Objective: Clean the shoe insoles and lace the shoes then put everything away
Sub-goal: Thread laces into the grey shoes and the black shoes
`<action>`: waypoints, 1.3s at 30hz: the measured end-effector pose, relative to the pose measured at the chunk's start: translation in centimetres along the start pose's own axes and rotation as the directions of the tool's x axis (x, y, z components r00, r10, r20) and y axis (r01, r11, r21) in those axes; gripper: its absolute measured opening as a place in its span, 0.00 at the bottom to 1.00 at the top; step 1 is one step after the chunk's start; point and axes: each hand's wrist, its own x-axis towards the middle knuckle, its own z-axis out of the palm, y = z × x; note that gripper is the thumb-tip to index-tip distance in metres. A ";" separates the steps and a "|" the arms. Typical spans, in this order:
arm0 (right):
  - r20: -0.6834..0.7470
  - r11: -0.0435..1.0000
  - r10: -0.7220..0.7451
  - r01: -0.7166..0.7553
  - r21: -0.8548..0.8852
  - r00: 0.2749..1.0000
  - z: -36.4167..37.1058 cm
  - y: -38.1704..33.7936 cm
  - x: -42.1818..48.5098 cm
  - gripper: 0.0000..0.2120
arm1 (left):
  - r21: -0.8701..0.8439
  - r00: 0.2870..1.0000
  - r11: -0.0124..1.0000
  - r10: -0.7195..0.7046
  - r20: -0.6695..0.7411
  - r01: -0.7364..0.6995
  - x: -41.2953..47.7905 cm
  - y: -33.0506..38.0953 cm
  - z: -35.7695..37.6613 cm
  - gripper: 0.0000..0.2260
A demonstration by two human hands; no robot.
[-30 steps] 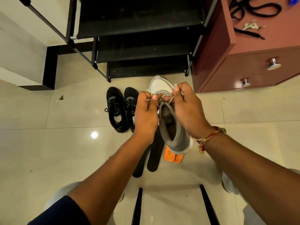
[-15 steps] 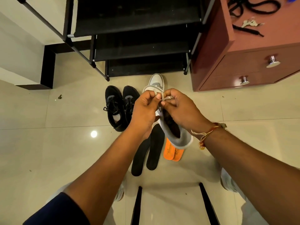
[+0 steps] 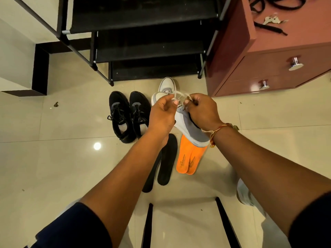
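Since the earlier frames both hands have drawn slightly apart and the grey-and-white shoe (image 3: 189, 125) has tipped, so its heel now points down and to the right and the loops of white lace (image 3: 180, 96) stand out more between the hands. Around them, a black shoe rack (image 3: 143, 42) stands at the far side of the cream tiled floor (image 3: 53, 167), and a reddish-brown drawer cabinet (image 3: 268, 68) sits to its right with a black lace (image 3: 272, 29) and some keys (image 3: 274, 19) on top. A pair of black shoes (image 3: 128, 115) rests on the floor just left of the hands; the left forearm crosses in front of the nearer black shoe's heel and of the two black insoles (image 3: 167, 158) lying near the middle. Two orange insoles (image 3: 189, 158) lie side by side to the right of the black ones, their far ends hidden under the held shoe. A second grey-and-white shoe (image 3: 167, 85) stands on the floor beyond the hands, near the rack's foot. The held shoe is light grey with a white sole and a dark inside, raised off the floor and tilted. The left hand (image 3: 162, 115) pinches a strand of the lace between thumb and curled fingers at the shoe's toe end; the right hand (image 3: 202, 111) has its fingers curled round the other strand, just beside the shoe's opening, with the shoe's body hanging below and between the two wrists.
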 end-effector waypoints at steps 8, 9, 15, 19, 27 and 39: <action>-0.089 0.983 0.165 -0.171 -0.066 0.982 0.7 4.4 5.1 0.11 | 0.094 0.996 0.992 -0.077 -0.033 0.080 0.8 -0.3 -0.2 0.07; -0.100 0.981 0.169 -0.177 -0.084 0.981 0.9 4.7 5.5 0.11 | 0.092 0.996 0.992 -0.085 -0.030 0.088 0.8 -0.4 -0.2 0.07; -0.251 0.939 0.316 -0.340 -0.058 0.915 2.5 5.7 7.9 0.11 | 0.101 0.992 0.987 -0.124 -0.026 0.126 1.1 -0.7 -0.3 0.09; -0.392 0.877 0.464 -0.474 0.077 0.795 3.6 6.0 8.6 0.14 | 0.113 0.988 0.982 -0.147 -0.038 0.150 1.4 -0.8 -0.3 0.10; -0.338 0.852 0.522 -0.496 0.167 0.783 4.5 6.6 10.7 0.12 | 0.076 0.987 0.985 -0.154 -0.035 0.156 1.5 -0.9 0.3 0.12; -0.057 0.690 0.599 -0.478 0.543 0.799 8.6 14.8 14.2 0.09 | 0.124 0.983 0.976 -0.178 -0.035 0.181 1.7 -1.2 -0.4 0.12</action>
